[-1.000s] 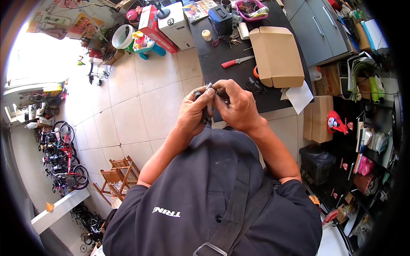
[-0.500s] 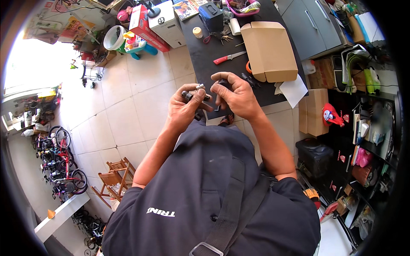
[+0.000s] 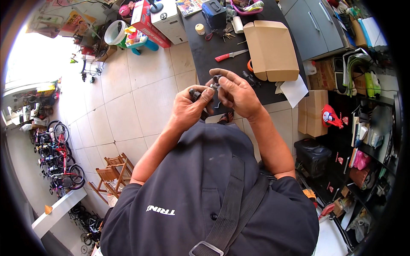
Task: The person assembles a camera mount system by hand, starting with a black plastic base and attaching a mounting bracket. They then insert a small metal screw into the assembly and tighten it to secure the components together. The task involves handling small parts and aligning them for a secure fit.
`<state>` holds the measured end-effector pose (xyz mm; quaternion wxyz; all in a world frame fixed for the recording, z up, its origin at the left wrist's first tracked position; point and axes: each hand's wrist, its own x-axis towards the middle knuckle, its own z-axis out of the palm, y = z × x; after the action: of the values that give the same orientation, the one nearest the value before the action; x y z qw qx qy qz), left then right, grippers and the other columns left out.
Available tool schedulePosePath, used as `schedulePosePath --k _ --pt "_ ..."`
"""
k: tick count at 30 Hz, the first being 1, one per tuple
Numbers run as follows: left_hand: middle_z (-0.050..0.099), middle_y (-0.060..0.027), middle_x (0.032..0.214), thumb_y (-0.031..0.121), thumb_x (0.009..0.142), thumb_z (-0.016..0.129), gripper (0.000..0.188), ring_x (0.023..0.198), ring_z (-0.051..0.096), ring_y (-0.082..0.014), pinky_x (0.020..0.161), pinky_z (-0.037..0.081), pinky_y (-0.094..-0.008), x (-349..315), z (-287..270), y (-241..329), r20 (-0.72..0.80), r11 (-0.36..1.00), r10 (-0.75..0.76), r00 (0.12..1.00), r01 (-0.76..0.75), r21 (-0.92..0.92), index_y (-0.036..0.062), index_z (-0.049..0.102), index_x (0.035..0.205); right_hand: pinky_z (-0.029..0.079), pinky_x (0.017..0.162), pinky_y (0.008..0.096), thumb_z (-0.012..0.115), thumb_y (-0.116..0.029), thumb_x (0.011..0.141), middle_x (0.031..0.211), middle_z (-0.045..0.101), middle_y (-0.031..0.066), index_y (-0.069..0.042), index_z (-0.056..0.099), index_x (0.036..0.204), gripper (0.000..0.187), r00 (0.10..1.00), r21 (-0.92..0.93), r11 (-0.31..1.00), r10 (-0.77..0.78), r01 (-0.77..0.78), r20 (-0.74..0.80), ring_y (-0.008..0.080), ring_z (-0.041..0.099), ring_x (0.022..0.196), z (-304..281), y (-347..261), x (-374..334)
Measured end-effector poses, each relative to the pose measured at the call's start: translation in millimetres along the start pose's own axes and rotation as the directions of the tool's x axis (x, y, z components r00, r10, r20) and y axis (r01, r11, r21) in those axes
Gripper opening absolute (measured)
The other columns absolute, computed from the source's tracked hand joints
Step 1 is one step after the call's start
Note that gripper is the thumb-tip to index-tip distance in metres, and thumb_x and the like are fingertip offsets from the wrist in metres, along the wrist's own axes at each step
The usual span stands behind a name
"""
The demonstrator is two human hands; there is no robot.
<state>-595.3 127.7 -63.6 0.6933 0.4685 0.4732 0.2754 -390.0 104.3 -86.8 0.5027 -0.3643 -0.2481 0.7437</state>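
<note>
Above the near edge of the table, my left hand (image 3: 184, 112) is closed around a small black ridged cylinder-like part (image 3: 194, 94), whose exact kind I cannot make out. Close beside it, my right hand (image 3: 243, 100) pinches a small black round piece (image 3: 217, 78) between thumb and fingers. A small silver metal end (image 3: 214, 86) shows between the two hands, by my left fingertips and against or very near the black piece. My fingers cover much of both parts.
On the black table (image 3: 205, 62) lie a red-handled knife (image 3: 230, 55), an open cardboard box (image 3: 271, 51), keys (image 3: 228, 36), a small jar (image 3: 200, 29) and dark tools (image 3: 251, 78). Wooden folding chairs (image 3: 112, 173) stand on the floor at left, with bicycles (image 3: 64, 158) beyond.
My hands have come together, my left moving slightly right. The silver end has shifted over to the black piece in my right hand, and that piece now shows more plainly.
</note>
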Motion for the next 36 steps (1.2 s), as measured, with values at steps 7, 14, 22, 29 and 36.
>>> schedulePosePath --k 7,14,22,29,36 --pt "0.073 -0.0026 0.081 0.027 0.106 0.075 0.029 0.068 0.069 -0.0097 0.060 0.052 -0.0255 2.2 -2.1 3.7 -0.032 0.995 -0.045 0.998 0.042 -0.088 -0.0001 0.074 0.114 0.051 0.062 0.0235 0.060 -0.015 0.112 0.134 0.069 0.0115 0.000 0.053 0.148 0.040 0.995 -0.071 0.994 -0.076 0.080 0.065 0.0095 0.061 0.069 0.0 6.1 -2.2" --pt "0.075 -0.0038 0.085 0.026 0.106 0.074 0.029 0.069 0.067 -0.0088 0.061 0.052 -0.0247 1.1 -3.5 -1.4 -0.073 0.983 0.089 0.993 -0.076 0.170 -0.0017 0.075 0.114 0.053 0.065 0.0233 0.070 -0.013 0.107 0.125 0.072 0.0089 0.000 0.058 0.144 0.041 0.991 -0.311 0.941 -0.117 0.131 0.063 0.0081 0.063 0.073 2.0 2.6 -1.8" --pt "0.076 -0.0044 0.089 0.020 0.103 0.078 0.023 0.076 0.067 -0.0090 0.068 0.055 -0.0270 1.9 -27.1 9.9 0.138 0.901 0.189 0.972 -0.228 0.370 -0.0008 0.075 0.113 0.050 0.070 0.0224 0.082 -0.016 0.099 0.104 0.071 -0.0025 0.001 0.074 0.129 0.035 0.983 -0.558 0.810 -0.168 0.181 0.075 0.0029 0.058 0.080 -1.7 -9.8 -5.9" --pt "0.069 -0.0096 0.084 0.012 0.101 0.076 0.014 0.070 0.067 -0.0193 0.065 0.053 -0.0346 3.7 -30.3 17.3 0.310 0.684 0.419 0.854 -0.521 0.511 0.0006 0.073 0.108 0.054 0.075 0.0252 0.081 -0.015 0.099 0.101 0.072 0.0035 0.003 0.073 0.127 0.034 0.965 -0.592 0.766 -0.242 0.252 0.097 0.0081 0.064 0.083 3.3 -6.2 -14.5" --pt "0.068 -0.0142 0.085 0.009 0.098 0.076 0.011 0.073 0.068 -0.0292 0.066 0.053 -0.0404 3.6 -28.8 22.5 0.395 0.603 0.425 0.814 -0.580 0.547 0.0008 0.071 0.104 0.057 0.071 0.0245 0.078 -0.008 0.100 0.102 0.068 0.0046 0.004 0.073 0.127 0.030 0.940 -0.697 0.630 -0.243 0.341 0.241 0.0084 0.067 0.080 3.1 -18.1 -14.1"
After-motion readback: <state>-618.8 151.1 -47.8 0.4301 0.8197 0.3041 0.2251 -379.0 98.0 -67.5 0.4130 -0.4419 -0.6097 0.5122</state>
